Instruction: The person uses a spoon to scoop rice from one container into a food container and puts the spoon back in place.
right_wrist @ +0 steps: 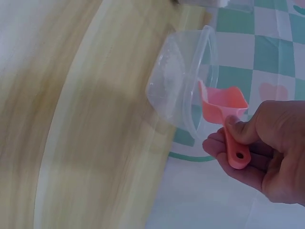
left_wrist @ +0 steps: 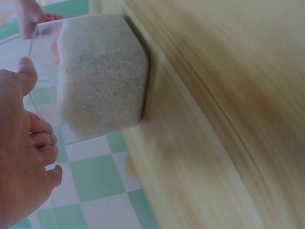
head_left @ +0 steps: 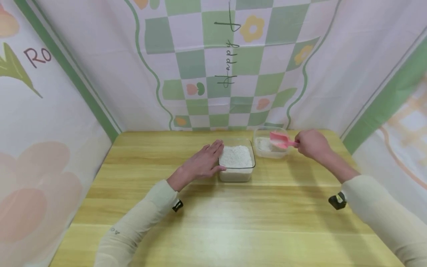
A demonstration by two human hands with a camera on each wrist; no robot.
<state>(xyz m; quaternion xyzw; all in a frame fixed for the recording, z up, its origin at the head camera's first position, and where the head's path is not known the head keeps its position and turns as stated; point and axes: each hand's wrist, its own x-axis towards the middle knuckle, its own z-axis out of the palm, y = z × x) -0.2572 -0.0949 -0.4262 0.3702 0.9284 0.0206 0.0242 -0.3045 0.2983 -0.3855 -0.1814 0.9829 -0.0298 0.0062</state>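
My left hand [head_left: 205, 161] holds the left side of a clear square container [head_left: 235, 175], with the thumb at its near corner and the fingers at the far end. White rice [left_wrist: 102, 71] fills much of that container; its grains show through the wall in the left wrist view. My right hand [head_left: 313, 144] grips a pink scoop [right_wrist: 224, 102] by its handle, thumb on top. The scoop is over a smaller clear plastic box [right_wrist: 194, 71], tilted at its rim. Some white rice [head_left: 265, 144] lies in the box. How much the scoop holds is hard to tell.
Both containers stand side by side near the back edge of a wooden table [head_left: 213, 218]. Behind it hangs a checked green and white cloth [head_left: 220, 63], and printed cloth also hangs at both sides.
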